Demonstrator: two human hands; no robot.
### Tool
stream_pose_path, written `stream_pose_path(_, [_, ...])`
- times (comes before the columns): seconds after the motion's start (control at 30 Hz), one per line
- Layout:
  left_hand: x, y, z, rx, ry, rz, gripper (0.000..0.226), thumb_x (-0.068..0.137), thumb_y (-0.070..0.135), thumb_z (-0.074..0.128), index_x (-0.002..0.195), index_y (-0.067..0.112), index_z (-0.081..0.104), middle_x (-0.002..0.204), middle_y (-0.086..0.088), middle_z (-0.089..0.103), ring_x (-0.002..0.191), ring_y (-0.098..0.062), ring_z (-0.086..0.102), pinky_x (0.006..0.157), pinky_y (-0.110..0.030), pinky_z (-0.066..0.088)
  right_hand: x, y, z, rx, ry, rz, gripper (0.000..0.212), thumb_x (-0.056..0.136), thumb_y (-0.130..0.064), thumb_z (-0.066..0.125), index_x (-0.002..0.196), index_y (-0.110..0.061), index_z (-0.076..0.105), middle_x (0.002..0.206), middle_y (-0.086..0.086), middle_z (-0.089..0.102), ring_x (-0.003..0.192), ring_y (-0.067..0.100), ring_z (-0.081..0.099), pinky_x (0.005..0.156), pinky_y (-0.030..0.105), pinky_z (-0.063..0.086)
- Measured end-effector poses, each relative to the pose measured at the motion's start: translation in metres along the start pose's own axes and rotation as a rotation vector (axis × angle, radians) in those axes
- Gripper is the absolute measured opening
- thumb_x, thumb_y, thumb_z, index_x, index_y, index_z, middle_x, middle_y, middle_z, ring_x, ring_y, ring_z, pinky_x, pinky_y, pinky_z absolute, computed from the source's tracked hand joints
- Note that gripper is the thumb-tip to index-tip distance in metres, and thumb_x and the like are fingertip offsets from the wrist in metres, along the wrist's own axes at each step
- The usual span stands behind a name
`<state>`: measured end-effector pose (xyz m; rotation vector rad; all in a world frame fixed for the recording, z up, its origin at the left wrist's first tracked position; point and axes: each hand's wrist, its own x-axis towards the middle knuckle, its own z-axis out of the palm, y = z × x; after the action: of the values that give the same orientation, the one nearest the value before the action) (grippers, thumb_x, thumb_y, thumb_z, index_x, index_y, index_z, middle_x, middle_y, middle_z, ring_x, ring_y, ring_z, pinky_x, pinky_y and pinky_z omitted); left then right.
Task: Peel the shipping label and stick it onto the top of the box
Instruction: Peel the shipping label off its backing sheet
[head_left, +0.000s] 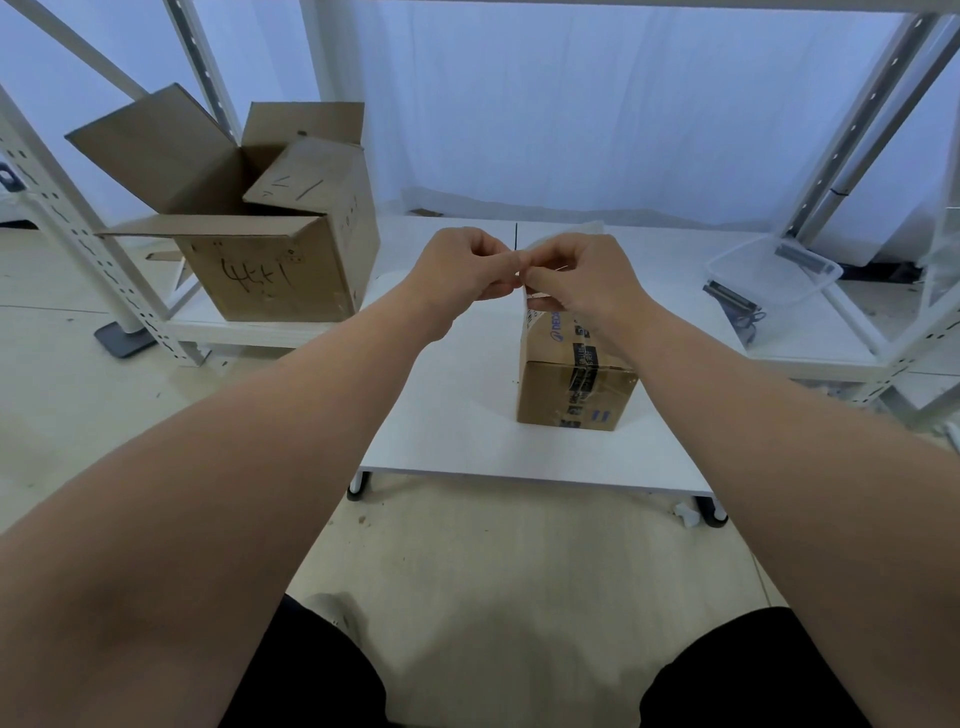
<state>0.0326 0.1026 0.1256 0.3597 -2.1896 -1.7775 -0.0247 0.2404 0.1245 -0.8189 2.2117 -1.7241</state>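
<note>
Both hands (524, 270) over label (530, 304), grip point perhaps hidden.

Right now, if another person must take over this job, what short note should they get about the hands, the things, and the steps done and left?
Left hand: pinching a corner of the shipping label.
Right hand: pinching the same label; both hands meet above the table.
Small sealed box: upright on the table, just below the right hand, its top partly hidden.
Done: label picked up, peeling apparently begun.
Left: finish peeling, stick the label on the box top.
</note>
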Motion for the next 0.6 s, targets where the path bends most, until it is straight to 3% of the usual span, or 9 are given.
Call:
stream_pose_path(0.23, [0.0005, -0.0025, -0.0022, -0.031, -0.018, 0.004, 0.013, 0.085, 0.015, 0.068, 0.085, 0.003, 0.063, 0.081, -0.008, 0.069, 0.073, -0.013, 0.068, 0.075, -0.020, 0.056, 0.0010, 0.0012, -0.0006, -0.030, 0.014, -0.015, 0.011, 0.084, -0.005, 0.065, 0.095, -0.003, 0.068, 0.085, 0.005, 0.066, 0.079, 0.014, 0.063, 0.069, 0.023, 0.058])
stream_pose_path(0.6, [0.0000, -0.0006, 0.0002, 0.042, -0.021, 0.018, 0.011, 0.087, 0.014, 0.065, 0.080, 0.006, 0.064, 0.078, -0.006, 0.068, 0.074, -0.012, 0.068, 0.076, -0.023, 0.058, 0.0009, 0.0012, -0.0015, -0.023, 0.026, -0.014, 0.009, 0.084, -0.005, 0.066, 0.093, -0.004, 0.067, 0.084, 0.006, 0.065, 0.074, 0.013, 0.062, 0.067, 0.024, 0.058])
